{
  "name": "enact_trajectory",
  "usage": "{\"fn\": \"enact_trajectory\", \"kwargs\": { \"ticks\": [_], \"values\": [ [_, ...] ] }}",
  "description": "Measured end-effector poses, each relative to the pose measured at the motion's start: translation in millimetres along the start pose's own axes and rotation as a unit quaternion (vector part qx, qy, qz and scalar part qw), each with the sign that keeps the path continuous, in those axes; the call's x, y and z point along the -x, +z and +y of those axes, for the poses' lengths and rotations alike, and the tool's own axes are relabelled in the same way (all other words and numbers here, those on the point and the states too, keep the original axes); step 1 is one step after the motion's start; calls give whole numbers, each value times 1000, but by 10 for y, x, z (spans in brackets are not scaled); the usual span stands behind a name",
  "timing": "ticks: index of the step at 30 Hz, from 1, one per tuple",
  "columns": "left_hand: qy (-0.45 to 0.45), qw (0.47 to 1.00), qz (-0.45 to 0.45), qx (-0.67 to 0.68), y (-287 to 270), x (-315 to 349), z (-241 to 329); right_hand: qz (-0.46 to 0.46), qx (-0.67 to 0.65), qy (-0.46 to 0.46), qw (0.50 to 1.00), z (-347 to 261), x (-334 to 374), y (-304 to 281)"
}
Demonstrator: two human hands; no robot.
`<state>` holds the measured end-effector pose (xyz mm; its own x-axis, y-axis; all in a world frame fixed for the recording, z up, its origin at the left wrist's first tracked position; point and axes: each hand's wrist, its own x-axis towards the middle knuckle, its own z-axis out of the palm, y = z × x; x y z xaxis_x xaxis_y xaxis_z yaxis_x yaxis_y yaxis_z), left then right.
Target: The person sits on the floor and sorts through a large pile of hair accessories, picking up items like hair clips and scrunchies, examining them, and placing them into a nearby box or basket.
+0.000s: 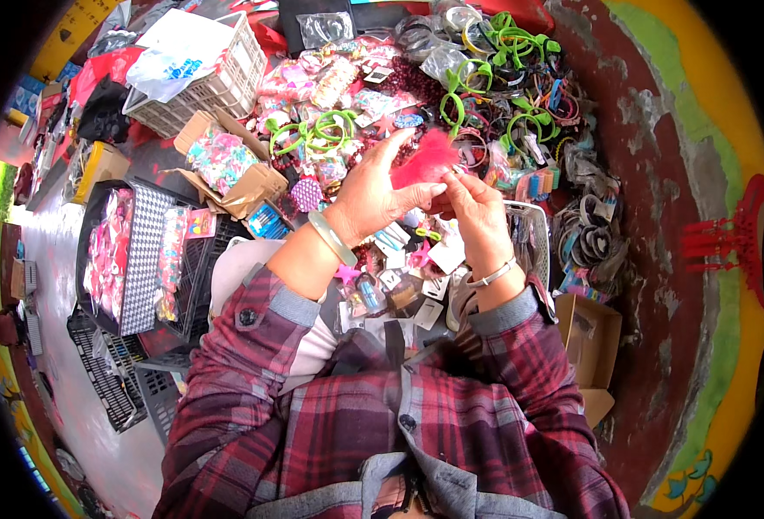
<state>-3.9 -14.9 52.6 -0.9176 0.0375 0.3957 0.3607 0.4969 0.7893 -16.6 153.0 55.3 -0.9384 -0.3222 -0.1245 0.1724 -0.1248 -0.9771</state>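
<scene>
Between my hands is a bright pinkish-red fluffy piece (431, 156), like a fur pom-pom; its exact kind is not clear. My left hand (371, 192), with a pale bangle at the wrist, holds it from the left. One digit reaches up along its side and another lies under its lower edge. My right hand (479, 214), with a silvery bracelet, pinches at its lower right edge. Whatever small part sits between those fingertips is hidden. Below the hands lie small cards (429, 313) and a pink star-shaped piece (347, 273).
A heap of accessories spreads ahead, with green headbands (317, 131) on it. A white basket (533, 238) stands at the right, above an open cardboard box (588, 346). At left are a crate (235, 73), a carton (256, 183) and a houndstooth-patterned box (147, 268). A wall (641, 216) curves along the right.
</scene>
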Motion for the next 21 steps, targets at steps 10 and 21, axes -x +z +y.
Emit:
{"fn": "enact_trajectory", "kwargs": {
  "ticks": [10,21],
  "values": [
    [-194,895,-74,394,130,13,-121,17,360,-148,921,-47,57,42],
    [-249,827,-112,492,-10,-33,90,46,361,-106,925,-24,9,7]
  ]
}}
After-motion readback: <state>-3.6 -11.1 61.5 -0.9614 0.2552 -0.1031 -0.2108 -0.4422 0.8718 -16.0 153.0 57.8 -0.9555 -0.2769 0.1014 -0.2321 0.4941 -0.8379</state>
